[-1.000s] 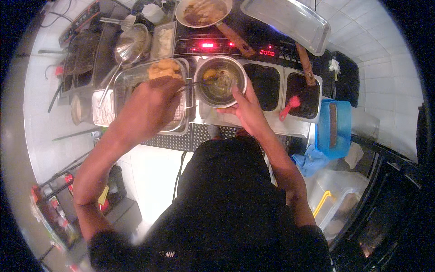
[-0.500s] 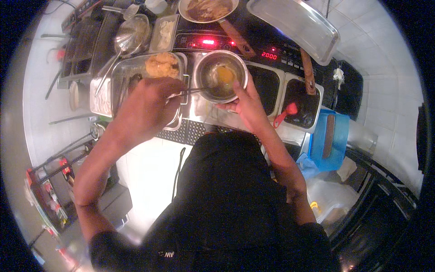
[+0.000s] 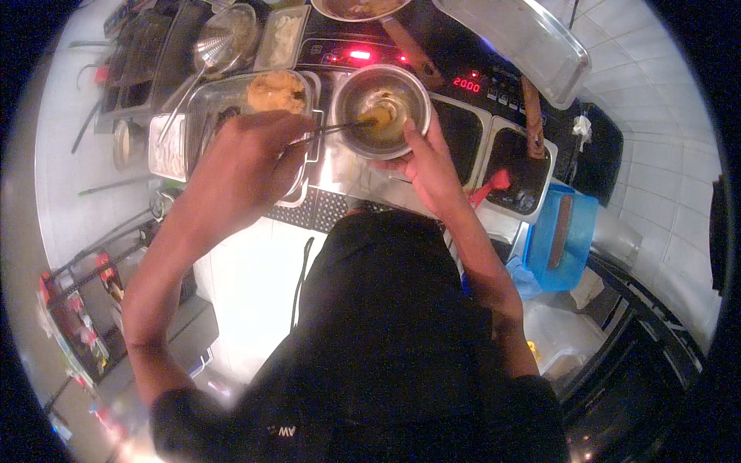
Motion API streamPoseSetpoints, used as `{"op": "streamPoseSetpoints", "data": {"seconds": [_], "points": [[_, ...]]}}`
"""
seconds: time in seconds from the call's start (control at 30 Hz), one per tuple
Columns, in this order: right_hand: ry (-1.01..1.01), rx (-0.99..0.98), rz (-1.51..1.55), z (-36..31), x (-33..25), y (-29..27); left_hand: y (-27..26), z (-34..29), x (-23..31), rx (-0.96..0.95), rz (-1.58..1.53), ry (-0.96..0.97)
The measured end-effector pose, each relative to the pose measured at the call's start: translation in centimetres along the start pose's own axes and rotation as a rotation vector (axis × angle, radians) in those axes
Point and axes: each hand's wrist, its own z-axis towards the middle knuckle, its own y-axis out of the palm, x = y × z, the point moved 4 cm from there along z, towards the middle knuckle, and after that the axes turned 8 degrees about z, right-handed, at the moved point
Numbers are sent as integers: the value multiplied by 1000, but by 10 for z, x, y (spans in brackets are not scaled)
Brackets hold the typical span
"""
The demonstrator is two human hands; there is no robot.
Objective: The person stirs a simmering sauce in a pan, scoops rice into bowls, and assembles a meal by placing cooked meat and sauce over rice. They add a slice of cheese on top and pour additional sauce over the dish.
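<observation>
My left hand [image 3: 258,158] is closed around a pair of thin dark chopsticks [image 3: 337,128], with the tips down in a round metal bowl [image 3: 337,96]. Inside it, an egg's yellow yolk [image 3: 380,116] lies in clear liquid, and the tips touch it. My right hand [image 3: 427,158] grips the bowl from its right side, thumb on the rim and fingers beneath. Beyond my left hand, a glass or clear tray [image 3: 202,108] holds a breaded golden piece of food [image 3: 275,91].
At the top are a frying pan [image 3: 397,35] with a wooden handle, a metal strainer [image 3: 214,48] and a long metal tray [image 3: 532,46]. Sunken black containers [image 3: 509,158], one with a red-handled tool [image 3: 494,183], lie right. A blue bin [image 3: 580,231] stands beyond.
The chopstick tips have moved from the bowl's left side into the yolk, which looks less round. In the picture, the bowl sits slightly higher, as the whole view has shifted a little.
</observation>
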Motion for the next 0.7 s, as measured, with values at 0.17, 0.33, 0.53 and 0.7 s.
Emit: {"op": "streamPoseSetpoints", "data": {"seconds": [0.17, 0.33, 0.53, 0.7], "points": [[19, 35, -23, -2, 2, -2, 7, -3, 0, -18, 53, 10], [28, 53, -25, -4, 8, -6, 9, -5, -3, -56, -17, -49], [61, 50, 42, -7, 10, 3, 6, -13, 3, -22, 42, -8], [22, 37, 3, -6, 12, 5, 6, -17, 7, 45, 97, 8]]}}
